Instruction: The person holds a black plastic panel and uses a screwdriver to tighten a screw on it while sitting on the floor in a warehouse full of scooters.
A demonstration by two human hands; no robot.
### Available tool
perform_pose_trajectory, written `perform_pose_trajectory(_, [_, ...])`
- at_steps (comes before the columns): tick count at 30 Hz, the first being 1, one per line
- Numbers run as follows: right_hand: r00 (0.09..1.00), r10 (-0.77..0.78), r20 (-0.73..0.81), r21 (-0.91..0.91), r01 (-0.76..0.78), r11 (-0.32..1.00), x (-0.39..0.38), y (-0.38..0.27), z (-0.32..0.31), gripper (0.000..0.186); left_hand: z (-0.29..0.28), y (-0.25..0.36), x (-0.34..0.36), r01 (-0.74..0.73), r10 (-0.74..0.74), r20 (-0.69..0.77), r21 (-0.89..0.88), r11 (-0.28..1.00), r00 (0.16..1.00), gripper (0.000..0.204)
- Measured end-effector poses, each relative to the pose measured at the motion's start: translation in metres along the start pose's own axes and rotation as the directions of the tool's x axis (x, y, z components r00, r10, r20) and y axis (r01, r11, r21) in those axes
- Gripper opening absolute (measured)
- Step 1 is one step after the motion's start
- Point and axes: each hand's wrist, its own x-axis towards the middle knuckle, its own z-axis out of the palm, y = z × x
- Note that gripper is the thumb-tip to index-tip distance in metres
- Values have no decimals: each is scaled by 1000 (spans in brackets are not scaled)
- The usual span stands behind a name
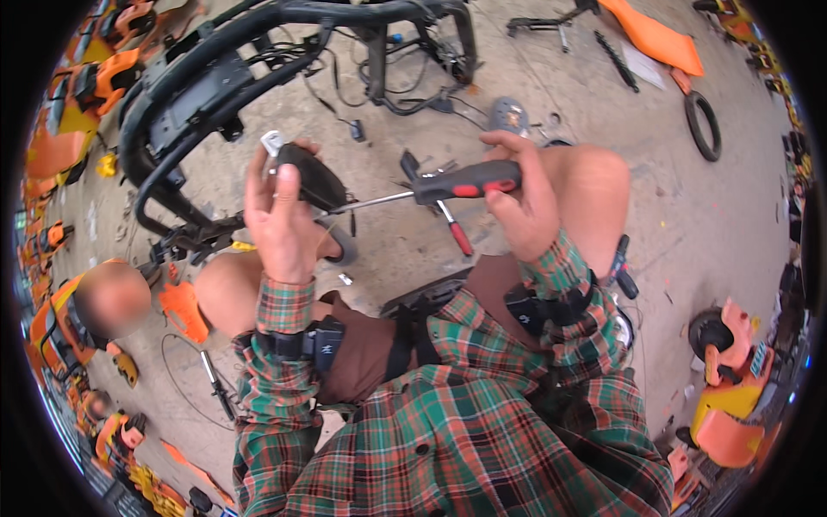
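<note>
My left hand (282, 228) is closed around a black rounded part (310, 177), with a small silver-white piece (272, 141) sticking up at its upper end. My right hand (536, 200) grips a screwdriver (461, 183) by its black and red handle. The metal shaft points left, and its tip reaches the lower right edge of the black part; whether it sits in a screw is too small to tell. On the floor beneath the screwdriver lies a hand tool with a red grip (459, 239), among other small metal tools.
A black tubular vehicle frame (146, 129) with loose wiring stands ahead to the left. An orange panel (659, 39) and a black tyre (704, 127) lie far right. Orange and yellow vehicles (732, 392) line both sides. Another person (114, 302) is at the left.
</note>
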Motion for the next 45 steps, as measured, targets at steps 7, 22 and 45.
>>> perform_pose_trajectory(7, [996, 64, -63, 4, -64, 998, -1, -4, -9, 43, 11, -1, 2, 33, -36, 50, 67, 997, 998, 49])
perform_pose_trajectory(22, [952, 306, -22, -66, -306, 950, 3, -16, 0, 49, 1, 6, 3, -8, 8, 8, 39, 999, 1000, 48])
perform_pose_trajectory(45, [999, 39, -27, -90, -42, 995, 0, -8, -1, 44, 4, 7, 1, 39, -39, -2, 52, 998, 999, 50])
